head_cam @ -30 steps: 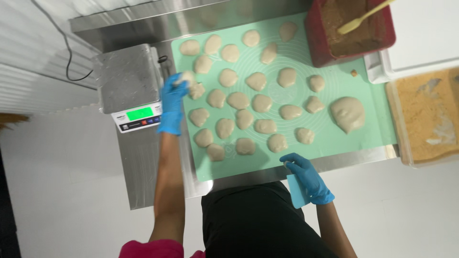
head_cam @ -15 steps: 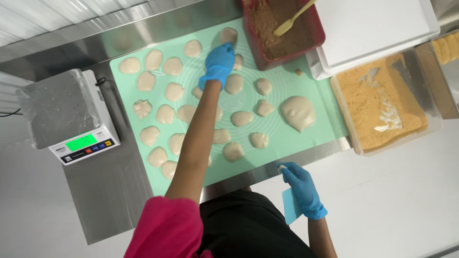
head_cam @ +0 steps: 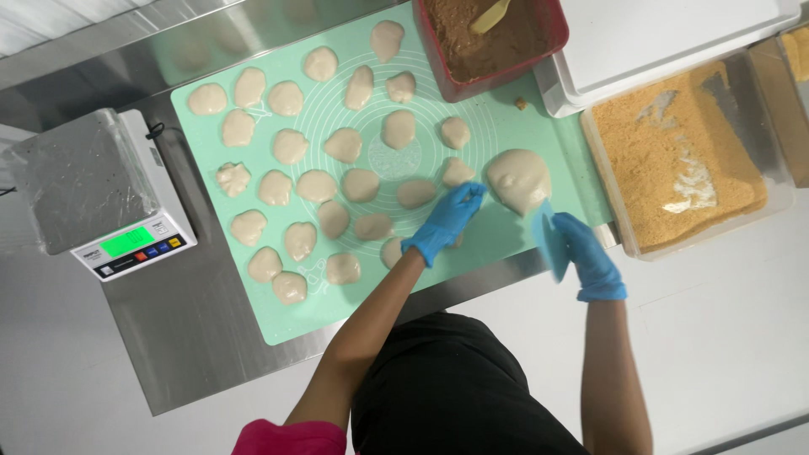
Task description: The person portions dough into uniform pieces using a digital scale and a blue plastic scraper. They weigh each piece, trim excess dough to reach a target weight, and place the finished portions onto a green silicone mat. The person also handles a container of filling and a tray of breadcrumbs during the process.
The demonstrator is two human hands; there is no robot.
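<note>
Dough lump (head_cam: 518, 179): soft, likely sticky; best lifted from beneath. Touched by extended left hand (head_cam: 444, 221) fingertips. Scraper (head_cam: 552, 238) clamped in right hand (head_cam: 590, 257), just beside the lump.

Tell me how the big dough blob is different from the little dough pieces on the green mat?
The big dough lump is far larger than the small dough pieces. It lies alone between the gloved left hand and right hand; the small pieces lie in rows, untouched. Both are pale beige and rest on the green mat.
</note>
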